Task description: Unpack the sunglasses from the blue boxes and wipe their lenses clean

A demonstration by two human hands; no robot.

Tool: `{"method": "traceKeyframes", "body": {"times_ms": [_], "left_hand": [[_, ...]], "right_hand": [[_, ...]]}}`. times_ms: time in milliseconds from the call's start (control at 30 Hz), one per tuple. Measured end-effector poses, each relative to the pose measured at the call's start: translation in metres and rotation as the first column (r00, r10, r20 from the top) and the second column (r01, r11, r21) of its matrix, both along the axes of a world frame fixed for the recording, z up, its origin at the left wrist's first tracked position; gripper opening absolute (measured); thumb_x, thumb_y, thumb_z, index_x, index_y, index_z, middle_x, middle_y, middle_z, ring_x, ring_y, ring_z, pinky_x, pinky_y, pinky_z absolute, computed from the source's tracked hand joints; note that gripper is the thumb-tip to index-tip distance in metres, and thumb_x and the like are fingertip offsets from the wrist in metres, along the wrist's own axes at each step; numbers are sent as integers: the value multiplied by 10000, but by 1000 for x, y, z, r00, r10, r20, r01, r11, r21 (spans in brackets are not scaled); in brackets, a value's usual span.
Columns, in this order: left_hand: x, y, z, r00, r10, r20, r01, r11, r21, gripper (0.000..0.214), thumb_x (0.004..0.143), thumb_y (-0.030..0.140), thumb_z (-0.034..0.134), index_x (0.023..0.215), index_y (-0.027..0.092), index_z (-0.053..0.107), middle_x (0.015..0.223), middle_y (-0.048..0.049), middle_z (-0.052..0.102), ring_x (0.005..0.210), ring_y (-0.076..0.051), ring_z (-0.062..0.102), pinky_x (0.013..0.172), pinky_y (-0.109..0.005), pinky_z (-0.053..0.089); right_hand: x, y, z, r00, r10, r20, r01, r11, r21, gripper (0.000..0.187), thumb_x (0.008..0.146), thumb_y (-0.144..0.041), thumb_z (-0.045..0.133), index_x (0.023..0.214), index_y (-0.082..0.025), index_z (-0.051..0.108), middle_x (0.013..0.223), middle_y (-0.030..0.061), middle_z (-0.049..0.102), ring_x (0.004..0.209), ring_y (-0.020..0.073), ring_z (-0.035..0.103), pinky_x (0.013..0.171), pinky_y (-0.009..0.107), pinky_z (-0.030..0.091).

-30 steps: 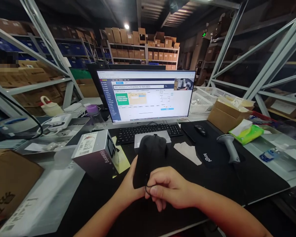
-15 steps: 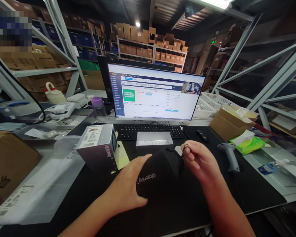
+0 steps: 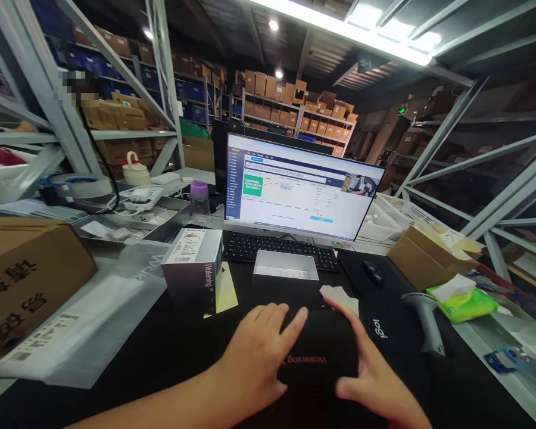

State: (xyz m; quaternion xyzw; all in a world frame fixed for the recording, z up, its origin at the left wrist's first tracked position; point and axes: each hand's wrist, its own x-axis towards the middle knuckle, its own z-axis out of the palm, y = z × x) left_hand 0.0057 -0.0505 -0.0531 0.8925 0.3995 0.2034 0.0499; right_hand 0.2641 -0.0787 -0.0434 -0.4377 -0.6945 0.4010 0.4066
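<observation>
A black fabric pouch point(image 3: 318, 348) with red lettering lies flat on the black desk mat point(image 3: 170, 351), close to me. My left hand point(image 3: 254, 357) rests on its left side with fingers stretched flat. My right hand point(image 3: 375, 375) lies open along its right edge, fingers extended. Neither hand grips anything. Just beyond the pouch stand a small grey open box point(image 3: 286, 271) and a purple-and-white product carton point(image 3: 192, 265).
Behind are a keyboard point(image 3: 279, 247), a lit monitor point(image 3: 301, 187), a mouse point(image 3: 373, 271), a barcode scanner point(image 3: 426, 319) and a tissue pack point(image 3: 462, 298). Cardboard boxes sit at left point(image 3: 22, 268) and right point(image 3: 422, 256). Metal shelving surrounds the desk.
The pouch went from held upright to lying flat on the mat. My right hand let go of its cord loop, and both hands now press flat on it. The view tilted up.
</observation>
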Motion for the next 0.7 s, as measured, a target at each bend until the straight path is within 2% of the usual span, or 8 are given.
{"method": "traceKeyframes", "body": {"times_ms": [67, 200, 233, 300, 400, 500, 600, 700], "left_hand": [[11, 3, 2, 995, -102, -19, 102, 995, -14, 1066, 558, 332, 852, 1502, 236, 364, 1397, -210, 534, 1230, -409, 547, 1041, -595, 432], [9, 39, -2, 946, -320, 52, 323, 944, -73, 1173, 534, 613, 863, 1519, 257, 334, 1536, -199, 386, 1384, -406, 418, 1091, -557, 422], [5, 54, -5, 965, -250, 77, 254, 966, -48, 1099, 584, 598, 853, 1506, 266, 357, 1564, -194, 345, 1420, -406, 369, 1099, -569, 410], [-3, 83, -13, 986, 52, 159, -63, 996, 65, 775, 722, 408, 821, 1402, 228, 496, 1557, -195, 360, 1453, -407, 315, 1124, -633, 340], [-11, 109, -27, 969, 150, 196, -172, 980, 96, 180, 858, 125, 615, 1029, 132, 668, 1555, -208, 361, 1477, -401, 265, 1117, -697, 292], [-13, 99, -38, 987, 33, 157, -52, 991, 120, 228, 868, 43, 516, 702, 157, 623, 1540, -109, 435, 1477, -323, 305, 1159, -625, 304], [-14, 65, -47, 986, -86, 141, 51, 970, 237, 260, 893, 26, 482, 722, 171, 616, 1558, -80, 418, 1496, -284, 269, 1192, -622, 253], [-17, 26, -52, 974, -117, 195, 50, 947, 317, 238, 903, 8, 473, 811, 169, 623, 1565, -110, 393, 1498, -294, 258, 1190, -617, 284]], "right_hand": [[5, -14, -15, 987, -142, 77, 138, 989, 49, 929, 708, -553, 800, 1492, -288, 378, 1557, 138, 401, 1430, 356, 386, 1138, 526, 365], [36, -35, -41, 918, -395, 25, 389, 913, 124, 730, 745, -443, 783, 1393, -300, 478, 1435, 124, 553, 1302, 351, 547, 1057, 481, 480], [48, -39, -45, 895, -445, -2, 442, 889, 121, 688, 763, -433, 766, 1378, -301, 487, 1422, 123, 566, 1295, 349, 554, 1044, 471, 494], [70, -50, -51, 833, -552, -38, 553, 826, 107, 658, 772, -430, 752, 1363, -303, 490, 1411, 118, 576, 1300, 355, 547, 1039, 476, 500], [95, -64, -56, 734, -673, -85, 678, 732, 64, 696, 775, -475, 733, 1389, -301, 455, 1420, 121, 564, 1312, 391, 523, 1034, 530, 494], [108, -75, -57, 675, -731, -99, 737, 674, 52, 629, 829, -498, 667, 1394, -333, 443, 1447, 104, 538, 1320, 403, 510, 1030, 567, 489], [106, -82, -52, 653, -754, -70, 757, 647, 91, 537, 864, -482, 627, 1372, -407, 474, 1424, 49, 566, 1255, 386, 569, 970, 553, 535], [90, -82, -43, 623, -768, -151, 780, 625, 38, 550, 903, -490, 564, 1430, -405, 432, 1396, 46, 596, 1144, 373, 641, 910, 532, 557]]}}
